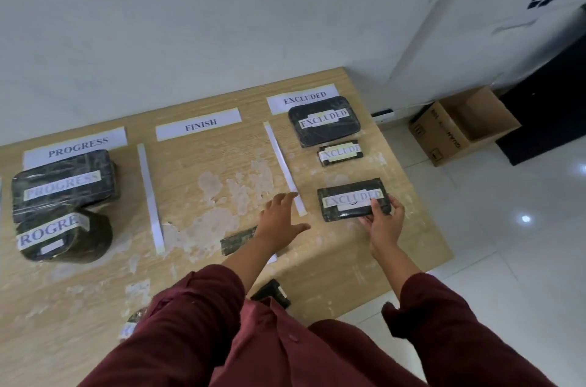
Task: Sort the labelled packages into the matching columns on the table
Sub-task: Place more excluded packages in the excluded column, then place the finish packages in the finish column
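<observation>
The right hand (383,222) grips the near right corner of a dark package (353,199) labelled EXCLUDED; the package lies in the right column of the table (348,275), under the EXCLUDED sign (302,98), and I judge it is being set down there because its label matches; it seems to touch the table, but I cannot be sure. The left hand (280,215) is open with fingers spread and holds nothing; it hovers near the white paper strip (285,164) that divides this column from the middle one, probably for balance or to reach for the next package. Two more EXCLUDED packages, a big one (323,120) and a small one (339,152), lie farther back in the same column; two PROGRESS packages (63,196) sit in the left column; the column under the FINISH sign (199,124) has no package yet. More dark packages (237,239) wait near the person, partly hidden by the arms. A cardboard box (463,125) stands open on the floor; what I see of its inside looks empty.
</observation>
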The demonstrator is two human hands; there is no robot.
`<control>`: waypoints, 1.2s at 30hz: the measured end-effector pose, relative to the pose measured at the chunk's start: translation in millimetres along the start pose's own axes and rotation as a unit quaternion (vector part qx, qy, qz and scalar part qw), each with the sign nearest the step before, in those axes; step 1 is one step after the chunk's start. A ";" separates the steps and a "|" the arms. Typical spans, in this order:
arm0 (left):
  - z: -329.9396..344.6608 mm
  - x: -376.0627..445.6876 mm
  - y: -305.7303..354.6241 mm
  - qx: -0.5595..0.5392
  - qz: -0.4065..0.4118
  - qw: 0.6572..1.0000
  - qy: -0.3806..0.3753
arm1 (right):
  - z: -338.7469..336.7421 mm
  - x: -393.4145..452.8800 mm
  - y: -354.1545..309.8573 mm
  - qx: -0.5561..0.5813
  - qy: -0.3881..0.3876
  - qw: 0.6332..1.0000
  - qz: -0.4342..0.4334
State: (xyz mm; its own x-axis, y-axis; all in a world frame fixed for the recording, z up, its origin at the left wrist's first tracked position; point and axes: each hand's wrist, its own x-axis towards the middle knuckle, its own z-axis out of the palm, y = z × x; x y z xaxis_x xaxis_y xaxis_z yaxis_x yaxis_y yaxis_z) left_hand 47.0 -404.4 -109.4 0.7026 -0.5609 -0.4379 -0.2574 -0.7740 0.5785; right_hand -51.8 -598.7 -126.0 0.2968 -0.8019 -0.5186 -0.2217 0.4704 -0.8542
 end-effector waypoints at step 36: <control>-17.8 -82.6 -120.8 -0.160 -0.154 0.945 0.241 | 72.3 -89.1 64.8 -0.468 -0.474 0.686 -0.293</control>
State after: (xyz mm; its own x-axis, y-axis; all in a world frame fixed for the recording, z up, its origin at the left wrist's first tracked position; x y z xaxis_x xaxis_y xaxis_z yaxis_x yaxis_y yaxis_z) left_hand 31.8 -259.3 -130.8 0.9517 -0.0648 -0.3002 0.1682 -0.7079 0.6860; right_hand -25.4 -470.1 -137.9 0.9621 0.0559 -0.2670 -0.1735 -0.6298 -0.7571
